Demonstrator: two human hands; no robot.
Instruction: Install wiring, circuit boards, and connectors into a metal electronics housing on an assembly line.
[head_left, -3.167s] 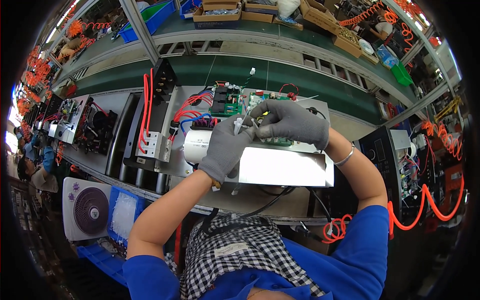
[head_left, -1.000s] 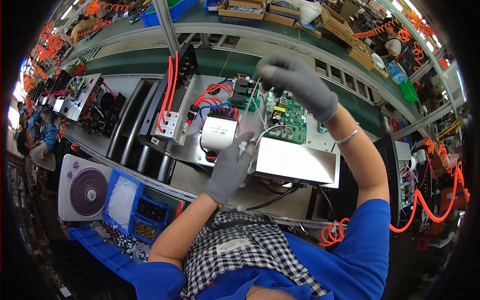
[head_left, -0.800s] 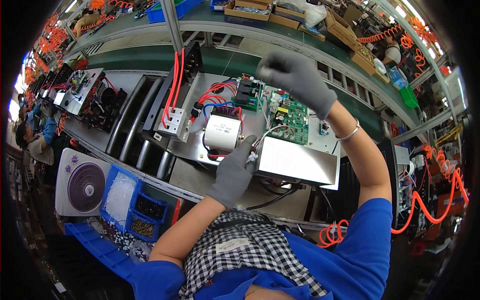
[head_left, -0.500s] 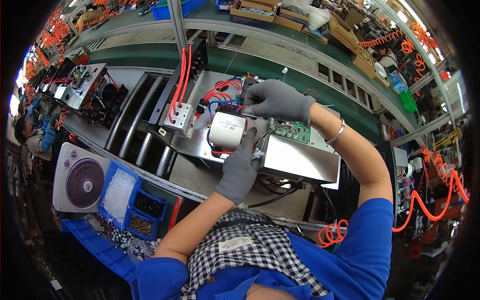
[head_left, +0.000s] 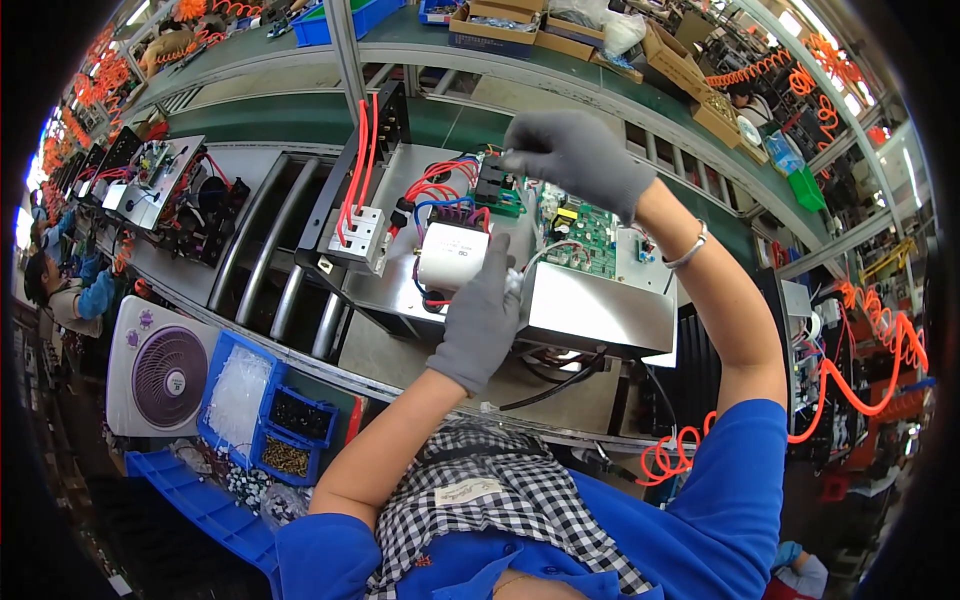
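My left hand [head_left: 478, 325], in a grey glove, reaches into an opened electrical unit with a shiny metal casing [head_left: 600, 310]. Its fingers are stretched out and apart, beside the right end of a white cylindrical capacitor [head_left: 452, 255]; a small white connector [head_left: 514, 281] lies against it. Above the black blocks [head_left: 494, 186] on a green board is my right hand [head_left: 585, 160], also gloved. Its fingertips are pinched together, and what they hold, if anything, is too small to make out. Red wires [head_left: 440, 180] and a green circuit board [head_left: 585, 240] sit around the hands.
Left of the unit are a white breaker [head_left: 357, 238] with red wires, then metal rollers [head_left: 262, 245] and another unit [head_left: 155, 185]. A fan [head_left: 165, 365] and blue bins [head_left: 240, 395] stand nearer me. An orange coiled hose [head_left: 870, 390] hangs at right.
My right hand has lifted up and away from the purple wires by the capacitor, uncovering the black blocks and more of the green board. My left hand stays beside the capacitor.
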